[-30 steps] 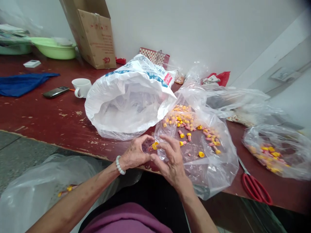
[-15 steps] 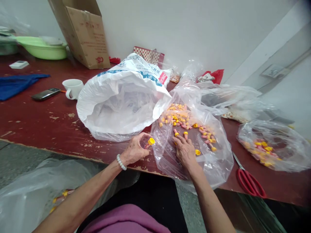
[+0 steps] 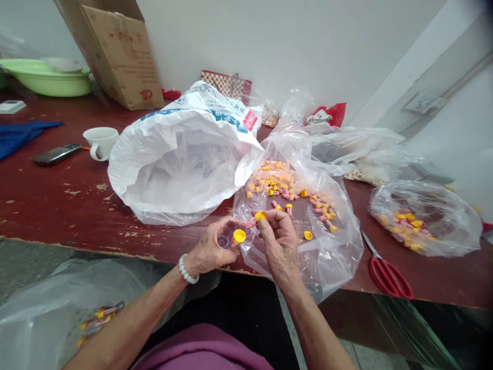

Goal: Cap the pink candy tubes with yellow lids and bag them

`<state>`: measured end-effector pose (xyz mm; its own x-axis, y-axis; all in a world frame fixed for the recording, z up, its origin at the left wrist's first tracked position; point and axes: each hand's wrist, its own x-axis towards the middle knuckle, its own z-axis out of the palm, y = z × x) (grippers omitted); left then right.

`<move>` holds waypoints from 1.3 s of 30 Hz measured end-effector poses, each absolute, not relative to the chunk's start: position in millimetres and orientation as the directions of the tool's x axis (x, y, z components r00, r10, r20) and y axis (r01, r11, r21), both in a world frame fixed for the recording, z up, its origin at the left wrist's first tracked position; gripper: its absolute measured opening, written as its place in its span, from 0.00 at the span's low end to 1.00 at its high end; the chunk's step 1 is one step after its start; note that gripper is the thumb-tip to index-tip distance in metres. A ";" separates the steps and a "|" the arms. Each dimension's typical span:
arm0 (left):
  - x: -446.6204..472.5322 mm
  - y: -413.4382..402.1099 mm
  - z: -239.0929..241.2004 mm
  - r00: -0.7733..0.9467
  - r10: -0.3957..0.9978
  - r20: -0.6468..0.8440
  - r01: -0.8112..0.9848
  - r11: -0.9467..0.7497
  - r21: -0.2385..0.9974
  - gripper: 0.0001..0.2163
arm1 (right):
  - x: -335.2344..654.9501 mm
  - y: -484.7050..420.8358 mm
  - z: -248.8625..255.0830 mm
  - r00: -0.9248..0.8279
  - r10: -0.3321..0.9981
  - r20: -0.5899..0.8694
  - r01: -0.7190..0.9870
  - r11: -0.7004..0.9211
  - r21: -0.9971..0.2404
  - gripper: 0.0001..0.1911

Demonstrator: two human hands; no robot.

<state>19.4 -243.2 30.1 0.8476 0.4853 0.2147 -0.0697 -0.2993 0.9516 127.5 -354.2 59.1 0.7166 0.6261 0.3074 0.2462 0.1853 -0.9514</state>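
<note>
My left hand (image 3: 210,249) is closed round a small piece with a yellow cap (image 3: 239,236) and a clear part beside it, at the table's front edge. My right hand (image 3: 279,239) pinches a pink piece with a yellow cap (image 3: 256,219) just above and right of the left one. Both hands sit at the near edge of an open clear plastic bag (image 3: 331,257) that holds several loose yellow and pink pieces (image 3: 285,192).
A big white sack (image 3: 173,159) lies open behind the hands. Red scissors (image 3: 387,272) and another clear bag of pieces (image 3: 423,218) lie to the right. A white cup (image 3: 100,143), a phone (image 3: 57,153), a cardboard box (image 3: 115,51) and a green basin (image 3: 46,79) stand at the left. A plastic bag (image 3: 57,318) hangs below the red table (image 3: 57,205).
My right hand left the pieces inside the clear bag and came back beside the left hand with a pink and yellow piece pinched in it. The view shifted slightly.
</note>
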 end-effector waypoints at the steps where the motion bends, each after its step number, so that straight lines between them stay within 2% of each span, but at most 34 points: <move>1: 18.2 -244.4 30.4 0.850 0.478 0.222 -0.073 -0.310 0.948 0.21 | 126.3 -355.8 56.8 0.677 0.657 0.331 0.308 0.156 -0.939 0.07; 3: 15.7 -245.9 31.5 0.854 0.468 0.225 -0.073 -0.321 0.944 0.21 | 127.6 -361.1 53.3 0.568 0.712 0.413 0.502 0.098 -0.859 0.05; 5: 13.9 -246.1 33.1 0.855 0.467 0.225 -0.070 -0.325 0.943 0.20 | 131.1 -367.3 54.1 0.440 0.743 0.504 0.698 0.069 -0.712 0.06; 7: 13.1 -245.5 34.6 0.855 0.466 0.226 -0.068 -0.333 0.941 0.20 | 133.7 -372.6 57.4 0.341 0.758 0.557 0.811 0.062 -0.581 0.08; 11: 13.4 -244.3 34.7 0.864 0.452 0.222 -0.062 -0.341 0.938 0.20 | 130.1 -378.3 57.7 0.213 0.797 0.565 0.895 0.072 -0.440 0.18; 14: 14.4 -244.3 30.4 0.875 0.447 0.189 -0.043 -0.316 0.948 0.20 | 122.2 -379.1 50.9 0.191 0.825 0.531 0.915 0.046 -0.401 0.24; 18: 18.7 -242.2 23.0 0.869 0.475 0.142 -0.014 -0.262 0.965 0.20 | 131.5 -374.1 42.0 0.172 0.870 0.462 0.902 0.050 -0.429 0.20; 20: 21.5 -239.0 20.9 0.850 0.502 0.160 -0.011 -0.286 0.958 0.19 | 155.1 -368.7 36.1 0.220 0.869 0.443 0.880 0.019 -0.475 0.16; 22: 23.3 -235.1 20.2 0.833 0.520 0.190 -0.009 -0.331 0.944 0.18 | 190.6 -362.5 27.5 0.400 0.811 0.427 0.862 -0.174 -0.476 0.17; 24: 23.0 -232.0 19.8 0.827 0.523 0.206 -0.003 -0.363 0.932 0.19 | 230.1 -357.1 17.1 0.607 0.688 0.398 0.793 -0.490 -0.362 0.19; 26: 21.2 -230.8 19.4 0.831 0.512 0.218 0.005 -0.399 0.917 0.20 | 264.1 -354.1 7.0 0.673 0.645 0.361 0.739 -0.594 -0.317 0.19; 31: 18.8 -236.7 19.5 0.856 0.458 0.238 0.012 -0.479 0.878 0.22 | 294.4 -355.9 -6.1 0.708 0.658 0.256 0.705 -0.639 -0.307 0.16; 35: 23.9 -242.4 19.1 0.866 0.435 0.246 -0.017 -0.467 0.884 0.22 | 280.4 -355.3 -9.7 0.669 0.701 0.248 0.742 -0.609 -0.280 0.19; 39: 29.3 -244.5 14.4 0.866 0.462 0.194 0.018 -0.416 0.909 0.21 | 266.1 -351.8 -14.2 0.620 0.740 0.260 0.783 -0.560 -0.272 0.23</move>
